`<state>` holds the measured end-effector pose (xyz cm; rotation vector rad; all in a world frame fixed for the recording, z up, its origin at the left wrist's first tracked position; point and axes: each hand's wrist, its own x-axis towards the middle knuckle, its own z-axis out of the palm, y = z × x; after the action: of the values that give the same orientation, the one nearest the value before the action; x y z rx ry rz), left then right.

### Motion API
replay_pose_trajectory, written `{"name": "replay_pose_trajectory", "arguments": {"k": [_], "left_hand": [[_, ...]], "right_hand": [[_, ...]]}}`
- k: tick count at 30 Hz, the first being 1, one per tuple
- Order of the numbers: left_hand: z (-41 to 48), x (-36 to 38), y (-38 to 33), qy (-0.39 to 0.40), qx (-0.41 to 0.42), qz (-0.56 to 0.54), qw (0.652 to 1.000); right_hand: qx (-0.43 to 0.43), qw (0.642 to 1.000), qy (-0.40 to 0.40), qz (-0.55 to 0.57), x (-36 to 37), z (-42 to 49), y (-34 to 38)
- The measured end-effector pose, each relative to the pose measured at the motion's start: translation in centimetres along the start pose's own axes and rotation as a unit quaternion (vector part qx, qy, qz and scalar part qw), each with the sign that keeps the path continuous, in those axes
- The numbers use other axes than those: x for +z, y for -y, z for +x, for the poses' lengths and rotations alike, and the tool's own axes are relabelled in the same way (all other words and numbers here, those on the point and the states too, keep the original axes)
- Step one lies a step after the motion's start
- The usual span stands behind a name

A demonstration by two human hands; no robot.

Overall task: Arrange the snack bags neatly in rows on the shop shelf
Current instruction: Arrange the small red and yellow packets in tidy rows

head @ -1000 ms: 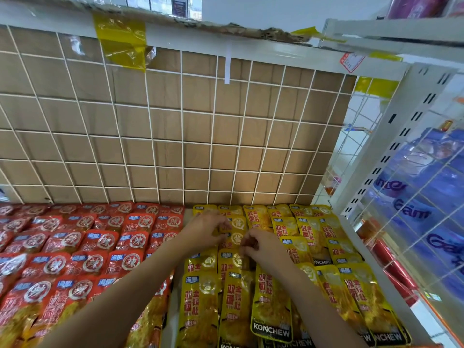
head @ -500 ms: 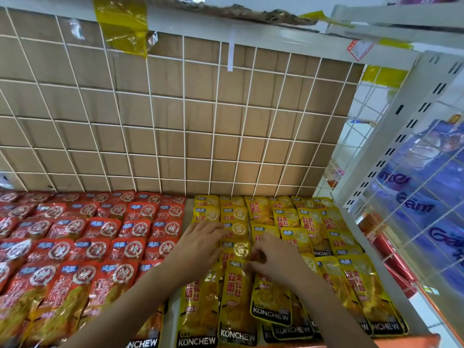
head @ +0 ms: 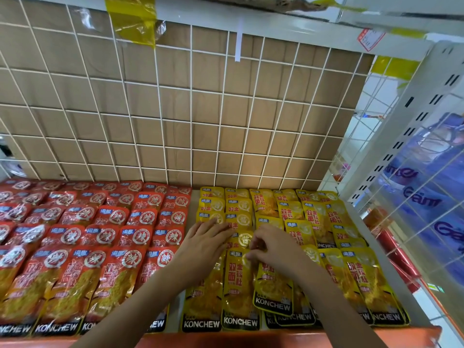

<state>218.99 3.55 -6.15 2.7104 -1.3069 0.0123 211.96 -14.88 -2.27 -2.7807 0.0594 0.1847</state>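
Yellow KONCHEW snack bags (head: 311,217) lie in overlapping rows on the right half of the shelf, red KONCHEW bags (head: 105,222) on the left half. My left hand (head: 203,243) rests flat with straight fingers on the leftmost yellow rows. My right hand (head: 272,247) has curled fingers that pinch the top of a yellow bag (head: 273,291), which lies slightly askew over the front bags of the third row.
A white wire grid over brown cardboard (head: 190,116) backs the shelf. A white perforated upright (head: 401,121) and a wire side panel with blue packs (head: 431,187) behind it bound the right side. An orange shelf edge (head: 251,337) runs along the front.
Both hands have drawn back from the rear rows toward the front. The view has tipped down, so the front bags and the shelf edge show.
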Motion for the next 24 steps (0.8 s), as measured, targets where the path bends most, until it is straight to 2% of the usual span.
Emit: {"name": "replay_pose_trajectory", "arguments": {"k": [9,15,18,24], "left_hand": [[-0.07,-0.03,-0.06,-0.008,0.004,0.005,1.000],[-0.07,0.11,0.06,-0.002,-0.008,-0.028,1.000],[0.05,0.21,-0.03,-0.003,-0.010,-0.074,0.997],[-0.24,-0.48,-0.53,0.007,-0.030,-0.078,0.996]], "right_hand": [[-0.030,0.999,0.024,-0.035,-0.55,0.46,0.68],[-0.034,0.998,0.038,-0.043,-0.65,0.73,0.83],[-0.032,0.998,0.035,-0.049,-0.54,0.65,0.77],[-0.025,1.000,-0.009,-0.017,-0.07,0.22,0.47]]}}
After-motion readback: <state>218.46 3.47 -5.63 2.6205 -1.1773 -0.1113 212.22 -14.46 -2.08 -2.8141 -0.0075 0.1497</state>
